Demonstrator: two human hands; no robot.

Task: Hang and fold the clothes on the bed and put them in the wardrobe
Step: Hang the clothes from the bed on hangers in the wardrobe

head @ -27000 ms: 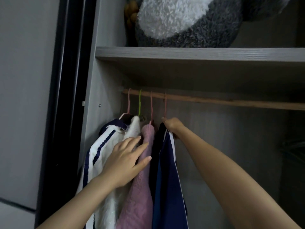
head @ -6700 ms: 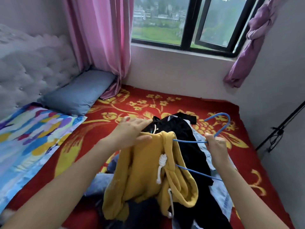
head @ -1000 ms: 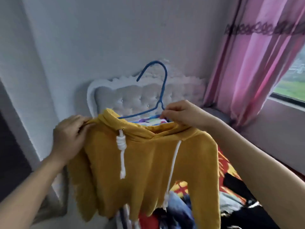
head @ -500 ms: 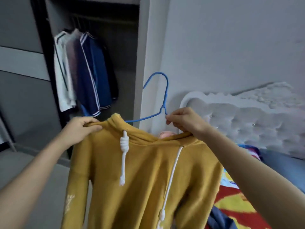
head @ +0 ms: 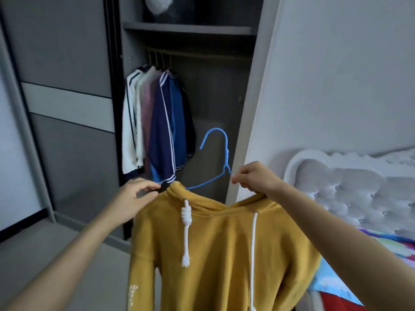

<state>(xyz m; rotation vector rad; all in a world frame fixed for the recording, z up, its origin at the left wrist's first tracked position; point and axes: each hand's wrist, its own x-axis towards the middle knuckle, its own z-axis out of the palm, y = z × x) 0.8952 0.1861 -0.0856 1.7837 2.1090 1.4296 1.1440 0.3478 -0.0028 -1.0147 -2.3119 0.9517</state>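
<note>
Two grips at mustard-yellow hoodie (head: pixel 220 254): right grip (head: pixel 253 179) clamped on blue wire hanger (head: pixel 224 151) at its collar, left grip (head: pixel 134 198) apart, fingers (head: pixel 146 185) resting on its shoulder; open wardrobe (head: pixel 188 28) behind.

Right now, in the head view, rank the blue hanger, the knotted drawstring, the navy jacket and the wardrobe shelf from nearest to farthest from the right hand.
1. blue hanger: pinched by the right hand.
2. knotted drawstring: lower left, on the yellow hoodie.
3. navy jacket: hanging up, farther left and behind.
4. wardrobe shelf: at the top, deepest.
</note>
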